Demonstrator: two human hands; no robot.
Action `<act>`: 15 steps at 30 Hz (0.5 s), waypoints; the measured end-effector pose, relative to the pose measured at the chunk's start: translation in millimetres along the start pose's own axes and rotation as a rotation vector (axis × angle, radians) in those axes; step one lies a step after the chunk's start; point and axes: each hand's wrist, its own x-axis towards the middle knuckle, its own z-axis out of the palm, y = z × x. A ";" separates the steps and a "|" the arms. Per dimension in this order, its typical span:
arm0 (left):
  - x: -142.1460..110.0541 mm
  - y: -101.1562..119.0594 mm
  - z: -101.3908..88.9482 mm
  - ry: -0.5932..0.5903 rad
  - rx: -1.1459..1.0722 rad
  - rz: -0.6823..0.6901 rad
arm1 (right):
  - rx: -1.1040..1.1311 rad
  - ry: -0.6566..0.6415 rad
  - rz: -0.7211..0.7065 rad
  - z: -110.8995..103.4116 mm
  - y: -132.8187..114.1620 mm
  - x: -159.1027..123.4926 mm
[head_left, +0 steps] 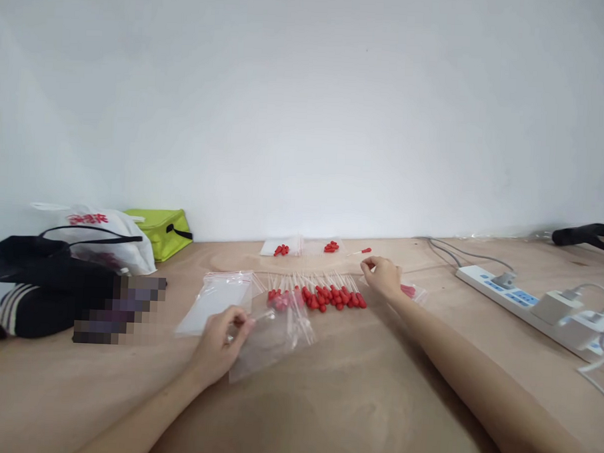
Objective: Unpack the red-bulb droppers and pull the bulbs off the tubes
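In the head view my left hand [221,340] pinches the edge of a clear zip bag [264,352], which hangs over the left end of a row of droppers [336,295]. The droppers have red bulbs toward me and thin pale tubes pointing away. Several red bulbs show pinkish through the bag; I cannot tell whether they lie in it or behind it. Past the right end of the row, my right hand [381,273] has its fingers together; what they hold, if anything, is hidden. Under its wrist lies a clear bag with red bulbs [413,291].
A stack of flat zip bags [218,302] lies left of the row. Behind are red bulbs [281,250], more bulbs [331,246] and a lone dropper [365,250]. A power strip [519,299] is at right; a black bag [53,302] and green bag [169,231] at left.
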 end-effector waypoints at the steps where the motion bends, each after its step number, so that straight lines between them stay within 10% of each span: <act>1: 1.5 -9.6 -6.2 0.104 0.030 -0.050 | -0.022 -0.016 0.001 3.0 1.3 9.1; 5: 14.8 -56.1 -26.9 0.380 0.159 -0.456 | -0.104 -0.089 -0.046 20.2 1.9 42.1; 9: 27.1 -79.8 -31.8 0.321 0.213 -0.731 | -0.166 -0.168 -0.103 37.0 0.4 66.1; 15: 22.4 -57.2 -24.3 0.215 0.496 -0.589 | -0.235 -0.245 -0.135 49.6 3.1 85.7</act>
